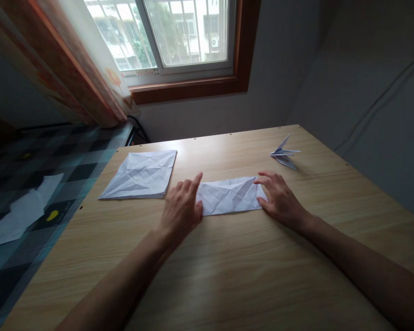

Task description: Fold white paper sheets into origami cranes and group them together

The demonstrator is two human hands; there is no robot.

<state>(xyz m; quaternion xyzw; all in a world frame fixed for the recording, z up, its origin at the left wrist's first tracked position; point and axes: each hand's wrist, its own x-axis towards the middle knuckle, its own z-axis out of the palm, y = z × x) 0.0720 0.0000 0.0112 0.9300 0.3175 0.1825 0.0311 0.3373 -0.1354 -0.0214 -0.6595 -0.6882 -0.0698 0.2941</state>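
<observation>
A white creased sheet folded into a long rectangle point(229, 196) lies flat on the wooden table point(227, 276). My left hand point(181, 209) rests on its left end, fingers stretched out and pressing the edge. My right hand point(279, 198) lies on its right end, fingers spread flat on the paper. Neither hand holds anything.
A second creased white square sheet point(141, 174) lies to the left on the table. A small folded paper figure point(284, 155) sits at the far right. A bed with a checked cover point(37, 184) and loose white papers point(20, 211) borders the table's left edge. A window and curtain are behind.
</observation>
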